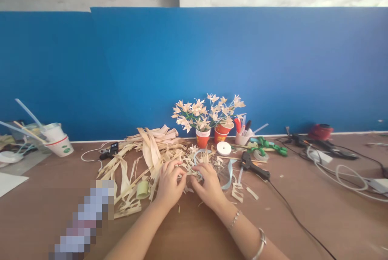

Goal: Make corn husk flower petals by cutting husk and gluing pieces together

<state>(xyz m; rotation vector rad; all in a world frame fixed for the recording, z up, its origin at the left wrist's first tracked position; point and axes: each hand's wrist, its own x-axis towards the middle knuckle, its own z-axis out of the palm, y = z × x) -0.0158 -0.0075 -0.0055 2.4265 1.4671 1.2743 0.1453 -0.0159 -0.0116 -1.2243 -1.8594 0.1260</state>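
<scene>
My left hand (170,182) and my right hand (209,183) are close together over the near edge of a heap of pale dried corn husk strips (151,147). Both have curled fingers, with thumb and forefinger drawn toward each other. Anything pinched in them is too small or hidden to make out. Small cut husk scraps (188,159) lie just beyond the fingertips. Behind them, husk flowers (198,108) on green stems stand in a red paper cup (202,139). Another red cup (222,133) is beside it.
Right of my hands lie a black glue gun (254,167) with a trailing cord, a white tape roll (223,148) and green ribbon (269,147). A pen cup (242,137) stands behind. White cables (342,175) are far right, a white cup (60,143) far left. A blue panel (136,70) backs the table.
</scene>
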